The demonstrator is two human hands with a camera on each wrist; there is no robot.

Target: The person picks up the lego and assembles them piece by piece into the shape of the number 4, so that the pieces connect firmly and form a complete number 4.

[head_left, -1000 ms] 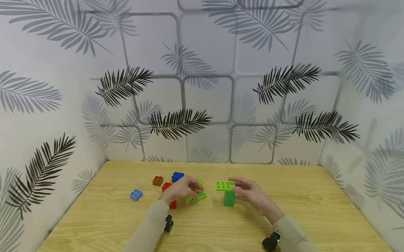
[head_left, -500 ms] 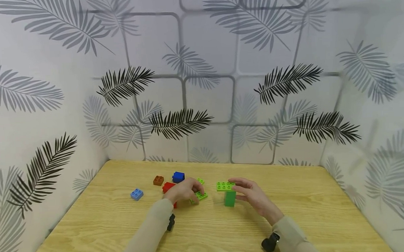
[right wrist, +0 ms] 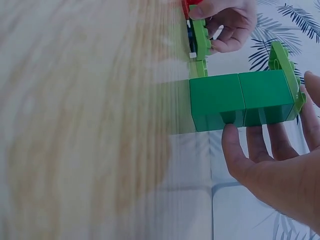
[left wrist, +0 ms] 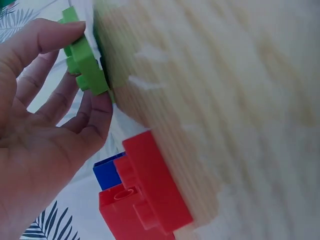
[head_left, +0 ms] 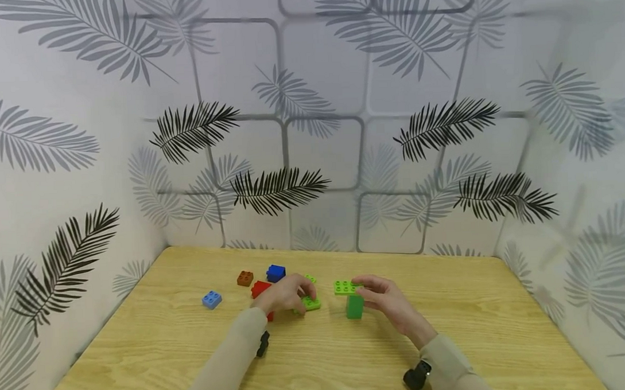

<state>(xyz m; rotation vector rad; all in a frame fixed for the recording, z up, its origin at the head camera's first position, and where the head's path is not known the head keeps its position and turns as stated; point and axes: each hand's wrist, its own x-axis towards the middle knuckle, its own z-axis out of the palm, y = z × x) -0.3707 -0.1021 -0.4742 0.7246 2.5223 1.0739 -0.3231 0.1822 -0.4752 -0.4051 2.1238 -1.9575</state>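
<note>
My left hand [head_left: 285, 294] pinches a light green toy building brick [left wrist: 86, 60] low over the table, thumb on one side and fingers on the other. To the right stands an upright stack of two dark green bricks [right wrist: 217, 100], topped by a wider light green brick [head_left: 345, 288] that overhangs to the left. Around the stack's right side, my right hand [head_left: 391, 302] holds it. Its fingertips touch the dark green sides, and its thumb and index finger are at the top brick's edge. Beside the left hand lie red bricks [left wrist: 157, 185], partly hidden by it in the head view.
Left of the hands on the wooden table [head_left: 318, 361] lie a light blue brick [head_left: 211, 300], a brown brick [head_left: 245, 278] and a dark blue one [head_left: 275, 272]. Another light green brick [head_left: 309, 279] shows behind the left hand. A patterned white backdrop [head_left: 321, 154] encloses the table's back and sides.
My left hand has come down onto the light green brick and its fingers have closed round it. The right hand has stayed at the stack with hardly any movement.
</note>
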